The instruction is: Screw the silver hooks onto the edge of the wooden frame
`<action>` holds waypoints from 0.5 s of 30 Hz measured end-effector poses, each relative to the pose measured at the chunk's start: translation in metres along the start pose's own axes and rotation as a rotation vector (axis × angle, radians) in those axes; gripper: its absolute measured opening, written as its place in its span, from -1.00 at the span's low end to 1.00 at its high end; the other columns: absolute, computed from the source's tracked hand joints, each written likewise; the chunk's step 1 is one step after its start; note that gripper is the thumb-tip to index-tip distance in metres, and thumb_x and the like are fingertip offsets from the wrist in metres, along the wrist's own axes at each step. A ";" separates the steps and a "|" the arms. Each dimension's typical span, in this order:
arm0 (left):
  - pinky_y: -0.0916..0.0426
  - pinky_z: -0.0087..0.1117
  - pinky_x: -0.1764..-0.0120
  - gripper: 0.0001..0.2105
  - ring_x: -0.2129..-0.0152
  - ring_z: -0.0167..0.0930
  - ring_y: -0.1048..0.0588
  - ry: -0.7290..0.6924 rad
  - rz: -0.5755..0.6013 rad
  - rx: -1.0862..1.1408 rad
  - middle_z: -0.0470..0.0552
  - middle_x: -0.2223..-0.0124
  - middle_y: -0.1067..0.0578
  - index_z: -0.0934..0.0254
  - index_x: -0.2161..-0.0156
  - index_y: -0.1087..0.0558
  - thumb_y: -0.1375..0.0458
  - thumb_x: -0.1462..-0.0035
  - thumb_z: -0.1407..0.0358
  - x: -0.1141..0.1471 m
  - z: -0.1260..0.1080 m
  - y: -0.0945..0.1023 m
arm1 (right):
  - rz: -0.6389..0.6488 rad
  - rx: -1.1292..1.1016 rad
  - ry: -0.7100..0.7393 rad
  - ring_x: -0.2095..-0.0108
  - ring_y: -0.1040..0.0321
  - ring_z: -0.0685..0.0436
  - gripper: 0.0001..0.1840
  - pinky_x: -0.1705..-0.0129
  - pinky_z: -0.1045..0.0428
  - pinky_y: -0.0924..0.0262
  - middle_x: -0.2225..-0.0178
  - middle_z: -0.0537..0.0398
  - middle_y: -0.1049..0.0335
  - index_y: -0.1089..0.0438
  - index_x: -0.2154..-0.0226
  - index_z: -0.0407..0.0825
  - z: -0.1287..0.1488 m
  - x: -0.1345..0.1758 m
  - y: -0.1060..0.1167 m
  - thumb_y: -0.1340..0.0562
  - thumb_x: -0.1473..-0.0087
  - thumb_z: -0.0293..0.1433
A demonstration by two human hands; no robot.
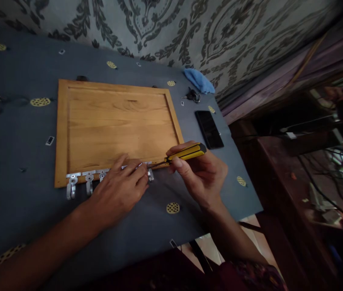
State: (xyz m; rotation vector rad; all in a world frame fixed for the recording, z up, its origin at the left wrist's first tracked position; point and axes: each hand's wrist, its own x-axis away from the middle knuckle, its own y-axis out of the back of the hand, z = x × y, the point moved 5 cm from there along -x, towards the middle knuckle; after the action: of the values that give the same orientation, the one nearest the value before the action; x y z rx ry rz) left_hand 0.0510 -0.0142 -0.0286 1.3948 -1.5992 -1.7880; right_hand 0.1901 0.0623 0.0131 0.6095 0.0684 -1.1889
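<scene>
A wooden panel [113, 125] with a raised frame lies on the table. Along its near edge runs a metal hook rail [89, 178], its hooks pointing toward me. My left hand [121, 188] rests over the middle of this rail, fingers bent onto it and hiding some of the hooks. In my right hand [203, 173] is a yellow and black screwdriver [186, 153], pinched by the handle between thumb and fingers. Its shaft points left, and the tip is at the rail's right part, beside my left fingertips. Whether a screw is under the tip I cannot tell.
A dark grey cloth with yellow spots covers the table [26, 137]. To the panel's right lie a black phone [209, 129], keys [192, 95] and a blue cloth [200, 81]. A patterned curtain [165, 28] hangs behind. Cables [332, 169] clutter the furniture at right.
</scene>
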 end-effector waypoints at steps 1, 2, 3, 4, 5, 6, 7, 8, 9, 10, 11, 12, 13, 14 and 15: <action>-0.31 -0.02 -0.10 -0.76 0.05 -0.19 -0.53 -0.002 0.002 -0.002 0.15 0.04 -0.60 0.44 0.07 -0.51 -0.03 -0.37 0.35 0.000 0.000 0.000 | 0.001 0.003 0.001 0.54 -0.38 0.06 -0.93 0.41 0.06 -0.38 0.30 0.16 -0.51 -0.49 0.27 0.02 0.000 0.000 0.000 -0.31 -0.19 -0.33; -0.31 -0.02 -0.11 -0.76 0.05 -0.20 -0.53 -0.003 0.003 -0.005 0.14 0.04 -0.60 0.44 0.07 -0.51 -0.03 -0.37 0.35 0.000 0.000 0.000 | 0.002 0.008 0.005 0.53 -0.38 0.06 -0.93 0.41 0.06 -0.38 0.29 0.15 -0.51 -0.49 0.26 0.03 -0.001 0.001 0.000 -0.31 -0.19 -0.34; -0.31 -0.02 -0.11 -0.77 0.05 -0.20 -0.53 -0.004 0.003 -0.008 0.14 0.03 -0.60 0.43 0.07 -0.51 -0.03 -0.37 0.36 0.000 0.000 0.000 | 0.004 0.017 0.012 0.51 -0.40 0.05 -0.94 0.41 0.05 -0.39 0.29 0.15 -0.52 -0.49 0.26 0.03 -0.001 0.001 0.000 -0.31 -0.19 -0.35; -0.31 -0.02 -0.11 -0.77 0.05 -0.20 -0.53 -0.004 0.004 -0.010 0.14 0.03 -0.60 0.43 0.07 -0.51 -0.03 -0.37 0.36 0.000 0.000 0.000 | 0.005 0.026 0.021 0.49 -0.42 0.03 -0.95 0.40 0.05 -0.39 0.28 0.14 -0.52 -0.49 0.25 0.03 -0.001 0.002 0.000 -0.31 -0.19 -0.37; -0.31 -0.02 -0.11 -0.78 0.05 -0.20 -0.53 -0.005 0.006 -0.010 0.14 0.03 -0.60 0.43 0.07 -0.51 -0.04 -0.36 0.36 0.000 0.000 0.000 | 0.007 0.033 0.031 0.46 -0.44 0.01 -0.94 0.40 0.05 -0.39 0.27 0.13 -0.53 -0.49 0.25 0.03 -0.001 0.002 0.000 -0.30 -0.19 -0.39; -0.32 -0.01 -0.10 -0.78 0.05 -0.19 -0.54 -0.006 0.009 -0.008 0.13 0.03 -0.60 0.43 0.07 -0.51 -0.05 -0.36 0.36 0.000 0.000 0.000 | 0.010 0.038 0.041 0.43 -0.45 0.00 -0.93 0.39 0.04 -0.39 0.26 0.12 -0.53 -0.49 0.24 0.04 -0.001 0.003 0.000 -0.30 -0.18 -0.41; -0.32 -0.01 -0.10 -0.78 0.05 -0.18 -0.54 -0.007 0.007 -0.004 0.14 0.04 -0.60 0.44 0.07 -0.51 -0.05 -0.35 0.36 0.000 0.000 0.000 | 0.015 0.041 0.050 0.41 -0.46 -0.01 -0.92 0.39 0.04 -0.39 0.25 0.12 -0.53 -0.50 0.23 0.04 -0.001 0.003 0.000 -0.29 -0.18 -0.42; -0.33 0.00 -0.09 -0.78 0.05 -0.18 -0.54 -0.010 0.006 0.000 0.14 0.04 -0.60 0.45 0.07 -0.51 -0.05 -0.35 0.36 0.001 0.000 0.000 | 0.019 0.043 0.060 0.40 -0.47 -0.02 -0.91 0.38 0.04 -0.39 0.25 0.11 -0.53 -0.50 0.23 0.04 -0.001 0.003 0.000 -0.29 -0.18 -0.44; -0.33 0.00 -0.09 -0.77 0.05 -0.17 -0.54 -0.012 0.006 0.003 0.14 0.04 -0.59 0.45 0.06 -0.50 -0.05 -0.35 0.36 0.001 0.000 0.000 | 0.023 0.046 0.070 0.39 -0.47 -0.02 -0.90 0.38 0.03 -0.39 0.25 0.11 -0.53 -0.50 0.23 0.04 -0.001 0.003 0.000 -0.29 -0.18 -0.45; -0.33 0.00 -0.09 -0.77 0.04 -0.17 -0.54 -0.011 0.006 0.004 0.14 0.04 -0.59 0.46 0.06 -0.50 -0.05 -0.35 0.37 0.001 0.000 0.000 | 0.027 0.050 0.082 0.39 -0.47 -0.03 -0.91 0.37 0.03 -0.39 0.25 0.11 -0.54 -0.50 0.24 0.04 0.000 0.003 0.000 -0.29 -0.18 -0.45; -0.33 0.01 -0.10 -0.77 0.04 -0.17 -0.54 -0.010 0.006 0.006 0.14 0.04 -0.59 0.46 0.06 -0.50 -0.05 -0.35 0.37 0.001 0.000 0.000 | 0.030 0.057 0.095 0.39 -0.46 -0.03 -0.91 0.36 0.02 -0.39 0.27 0.11 -0.53 -0.49 0.25 0.04 0.000 0.002 0.000 -0.30 -0.17 -0.46; -0.32 0.00 -0.11 -0.77 0.04 -0.17 -0.54 -0.009 0.009 0.007 0.13 0.04 -0.59 0.45 0.06 -0.51 -0.05 -0.35 0.37 0.001 0.000 -0.001 | 0.028 0.062 0.111 0.39 -0.45 -0.03 -0.92 0.36 0.01 -0.39 0.28 0.11 -0.53 -0.49 0.26 0.04 0.000 0.002 0.000 -0.31 -0.16 -0.46; -0.32 0.00 -0.11 -0.77 0.04 -0.18 -0.53 -0.008 0.011 0.008 0.13 0.04 -0.59 0.45 0.06 -0.51 -0.05 -0.35 0.37 0.001 0.000 -0.001 | 0.027 0.066 0.129 0.39 -0.44 -0.04 -0.91 0.36 0.01 -0.38 0.30 0.12 -0.52 -0.48 0.27 0.04 0.000 0.002 0.000 -0.32 -0.15 -0.47; -0.31 0.00 -0.11 -0.78 0.04 -0.18 -0.53 -0.005 0.012 0.008 0.13 0.05 -0.59 0.45 0.06 -0.51 -0.05 -0.35 0.37 0.001 0.000 -0.001 | 0.023 0.066 0.150 0.39 -0.43 -0.04 -0.89 0.36 0.01 -0.36 0.32 0.13 -0.51 -0.48 0.27 0.05 0.000 0.001 0.000 -0.33 -0.14 -0.48; -0.31 -0.01 -0.11 -0.78 0.04 -0.18 -0.53 -0.003 0.009 0.008 0.12 0.05 -0.59 0.45 0.06 -0.51 -0.06 -0.35 0.37 0.001 0.000 -0.001 | 0.018 0.063 0.171 0.39 -0.42 -0.03 -0.87 0.36 0.02 -0.35 0.34 0.15 -0.50 -0.47 0.26 0.06 0.000 0.001 -0.001 -0.34 -0.13 -0.48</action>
State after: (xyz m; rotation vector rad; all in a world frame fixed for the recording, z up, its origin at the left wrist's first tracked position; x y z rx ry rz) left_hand 0.0506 -0.0146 -0.0297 1.3873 -1.6135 -1.7815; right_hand 0.1902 0.0611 0.0124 0.7650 0.1700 -1.1234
